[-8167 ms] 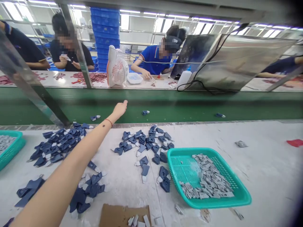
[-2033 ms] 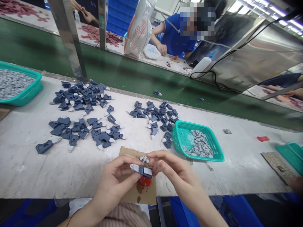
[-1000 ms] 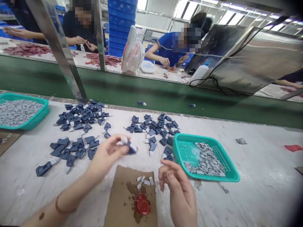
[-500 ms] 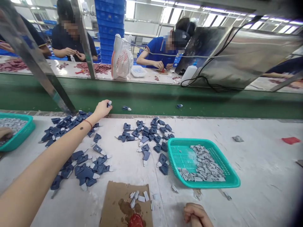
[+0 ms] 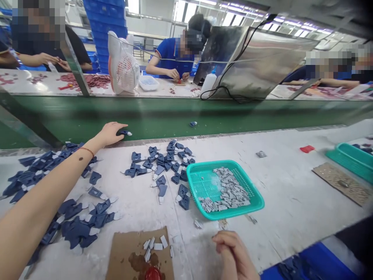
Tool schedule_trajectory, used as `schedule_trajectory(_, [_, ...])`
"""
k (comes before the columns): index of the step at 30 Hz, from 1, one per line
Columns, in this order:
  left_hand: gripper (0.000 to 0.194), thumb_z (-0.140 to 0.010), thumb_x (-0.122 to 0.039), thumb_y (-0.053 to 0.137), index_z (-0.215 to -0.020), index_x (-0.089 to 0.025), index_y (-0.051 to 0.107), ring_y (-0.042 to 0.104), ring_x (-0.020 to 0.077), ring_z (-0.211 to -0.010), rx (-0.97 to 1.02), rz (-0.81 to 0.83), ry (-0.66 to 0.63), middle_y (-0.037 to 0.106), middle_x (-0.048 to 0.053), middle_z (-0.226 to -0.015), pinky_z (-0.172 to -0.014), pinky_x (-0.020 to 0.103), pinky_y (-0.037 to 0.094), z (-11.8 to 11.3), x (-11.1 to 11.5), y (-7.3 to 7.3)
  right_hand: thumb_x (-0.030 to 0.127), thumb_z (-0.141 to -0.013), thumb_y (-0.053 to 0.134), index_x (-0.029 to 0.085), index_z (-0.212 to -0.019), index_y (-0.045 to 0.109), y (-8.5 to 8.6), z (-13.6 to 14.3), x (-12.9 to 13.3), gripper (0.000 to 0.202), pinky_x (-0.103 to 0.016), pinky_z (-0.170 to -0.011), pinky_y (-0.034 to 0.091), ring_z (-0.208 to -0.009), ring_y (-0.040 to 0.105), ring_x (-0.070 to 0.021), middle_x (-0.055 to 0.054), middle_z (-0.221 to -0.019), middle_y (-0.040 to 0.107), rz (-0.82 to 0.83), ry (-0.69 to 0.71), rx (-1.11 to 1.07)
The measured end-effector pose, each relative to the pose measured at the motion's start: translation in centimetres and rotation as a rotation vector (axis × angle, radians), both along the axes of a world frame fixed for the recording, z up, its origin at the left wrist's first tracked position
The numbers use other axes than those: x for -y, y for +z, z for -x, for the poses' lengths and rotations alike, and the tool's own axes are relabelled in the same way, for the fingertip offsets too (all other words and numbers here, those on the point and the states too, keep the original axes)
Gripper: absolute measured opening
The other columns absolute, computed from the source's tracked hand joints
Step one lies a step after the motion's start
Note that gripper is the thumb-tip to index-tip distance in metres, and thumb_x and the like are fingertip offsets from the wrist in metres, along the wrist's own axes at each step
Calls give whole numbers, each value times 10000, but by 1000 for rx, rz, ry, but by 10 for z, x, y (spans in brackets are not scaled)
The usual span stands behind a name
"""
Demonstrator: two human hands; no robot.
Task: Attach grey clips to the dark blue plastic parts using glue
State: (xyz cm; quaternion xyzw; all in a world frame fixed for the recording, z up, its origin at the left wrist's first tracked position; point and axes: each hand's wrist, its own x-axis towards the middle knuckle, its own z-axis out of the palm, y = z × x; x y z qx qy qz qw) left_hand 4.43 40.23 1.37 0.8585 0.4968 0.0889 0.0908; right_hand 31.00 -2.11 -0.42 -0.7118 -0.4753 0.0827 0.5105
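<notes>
My left hand (image 5: 112,133) reaches out to the green conveyor belt (image 5: 157,116). Its finger and thumb are apart, on either side of a small dark blue plastic piece (image 5: 124,132) with a pale tip; the palm is hidden. My right hand (image 5: 233,251) rests low over the white tabletop with its fingers curled in, and whatever they hold cannot be seen. Between my hands lies a cardboard sheet (image 5: 119,249) bearing small light grey blocks (image 5: 158,246), a brown wet stain and a red object (image 5: 153,273). Loose dark blue pieces (image 5: 80,232) cover the table around my left forearm.
A green basket (image 5: 194,190) of grey parts stands right of another cluster of blue pieces (image 5: 167,157). One more piece (image 5: 193,124) lies on the belt. A metal post (image 5: 32,120) slants at left. Co-workers sit beyond the belt, near a white bottle (image 5: 208,83).
The view has swung right, bringing a second basket and a cardboard sheet into sight at right. My left hand, earlier pinching one blue piece, has opened around another on the belt. My right hand stays curled.
</notes>
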Motion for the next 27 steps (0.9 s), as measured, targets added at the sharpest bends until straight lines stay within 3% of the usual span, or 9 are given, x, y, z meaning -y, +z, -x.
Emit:
schedule_trajectory(3, [408, -866, -306, 523, -1220, -177, 678, 544, 312, -1234, -21, -16, -74, 652, 102, -1311, -1063, 401, 385, -8, 3, 1, 300, -930, 506, 229, -936, 651, 22, -39, -19, 161, -292, -696, 501, -775, 635, -200, -40, -853, 674, 130, -35, 230])
schedule_trajectory(6, [318, -903, -309, 507, -1092, -146, 704, 576, 299, -1169, -13, -42, -38, 681, 132, -1213, -1017, 458, 414, -11, 7, 1, 344, -955, 399, 214, -1031, 659, 41, -80, -49, 300, -346, -743, 533, -898, 658, -245, -93, -1004, 715, 424, 56, 504])
schedule_trajectory(10, [229, -884, -303, 564, -984, -142, 692, 595, 296, -1117, 58, -47, 49, 702, 134, -1082, -963, 479, 448, -7, 15, 3, 240, -869, 501, 207, -963, 702, 47, -113, -87, 225, -361, -746, 535, -935, 673, -275, -89, -944, 741, 634, 160, 603])
schedule_trajectory(14, [232, -844, -311, 533, -935, -165, 689, 618, 346, -1059, 225, -57, 147, 716, 160, -1044, -886, 433, 490, -5, 32, 14, 127, -812, 510, 195, -888, 717, 41, -117, -106, 231, -362, -728, 518, -974, 668, -300, -109, -936, 739, 777, 196, 691])
schedule_trajectory(19, [261, -857, -350, 510, -1003, -171, 632, 667, 265, -945, 513, -16, 246, 728, 127, -1065, -831, 350, 521, -19, 70, 36, 84, -790, 515, 172, -836, 711, 40, -117, -117, 220, -335, -707, 491, -928, 671, -286, -137, -959, 720, 862, 228, 740])
schedule_trajectory(27, [213, -855, -366, 578, -971, -192, 615, 690, 219, -949, 874, 204, 156, 756, 88, -988, -825, 301, 535, -32, 157, 73, 124, -748, 523, 189, -896, 667, 48, -116, -122, 217, -286, -578, 445, -734, 657, -227, -72, -810, 695, 837, 310, 652])
